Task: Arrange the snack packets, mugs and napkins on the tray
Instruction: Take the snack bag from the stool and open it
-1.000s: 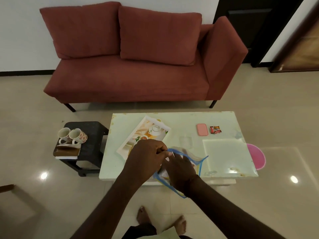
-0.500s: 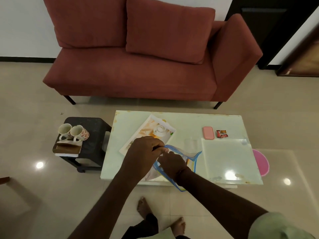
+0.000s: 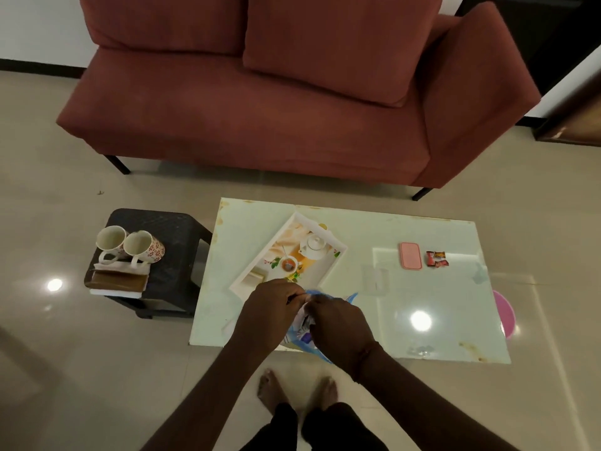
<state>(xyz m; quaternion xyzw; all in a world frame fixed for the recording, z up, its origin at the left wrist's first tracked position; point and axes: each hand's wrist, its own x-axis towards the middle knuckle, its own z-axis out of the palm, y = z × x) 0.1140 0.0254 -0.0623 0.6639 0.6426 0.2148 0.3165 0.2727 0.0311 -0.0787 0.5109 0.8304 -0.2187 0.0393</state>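
Observation:
A clear zip bag with a blue rim [image 3: 304, 333] lies at the front edge of the white coffee table [image 3: 422, 323], with snack packets inside. My left hand [image 3: 271, 309] pinches the bag's rim. My right hand [image 3: 338, 323] is at the bag's mouth, closed on its contents or rim; which one is hidden. The white tray [image 3: 325, 275] with a teapot picture lies tilted just behind my hands. Two mugs [image 3: 130, 245] lie on their sides on white napkins [image 3: 110, 266] on the black stool [image 3: 175, 255]. Two small red snack packets [image 3: 436, 258] sit at the table's far right.
A pink flat case [image 3: 410, 255] lies next to the red packets. A clear glass [image 3: 375, 278] stands mid-table. A brown book [image 3: 118, 283] lies under the napkins. A pink bowl [image 3: 505, 314] is on the floor at the table's right. A red sofa [image 3: 260, 109] is behind.
My head has moved closer and looks more steeply down. My two hands have come together over the bag's mouth, and the bag is more bunched under them.

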